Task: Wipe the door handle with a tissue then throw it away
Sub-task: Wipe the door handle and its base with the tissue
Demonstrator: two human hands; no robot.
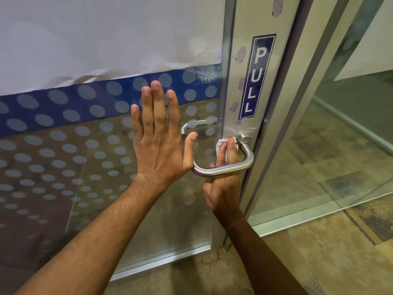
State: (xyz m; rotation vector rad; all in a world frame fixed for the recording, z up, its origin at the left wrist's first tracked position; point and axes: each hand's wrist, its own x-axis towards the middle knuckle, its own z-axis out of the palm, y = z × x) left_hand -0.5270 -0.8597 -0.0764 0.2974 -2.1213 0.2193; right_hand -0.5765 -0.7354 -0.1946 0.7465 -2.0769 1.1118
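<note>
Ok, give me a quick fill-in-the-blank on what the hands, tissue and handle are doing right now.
1. The left hand lies flat with straight fingers against the ____ door panel.
2. The right hand presses a white ____ against the door handle.
3. The blue sign above the handle reads ____.
4. The tissue sits near the handle's ____ mount.

Missing words: glass; tissue; PULL; upper

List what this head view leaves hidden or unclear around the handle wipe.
- Tissue: mostly covered by the right hand; its size is unclear.
- Door handle: its left end sits behind the left hand.
- Any bin: none in frame.
- Whether the left hand touches the glass: cannot tell.
</note>
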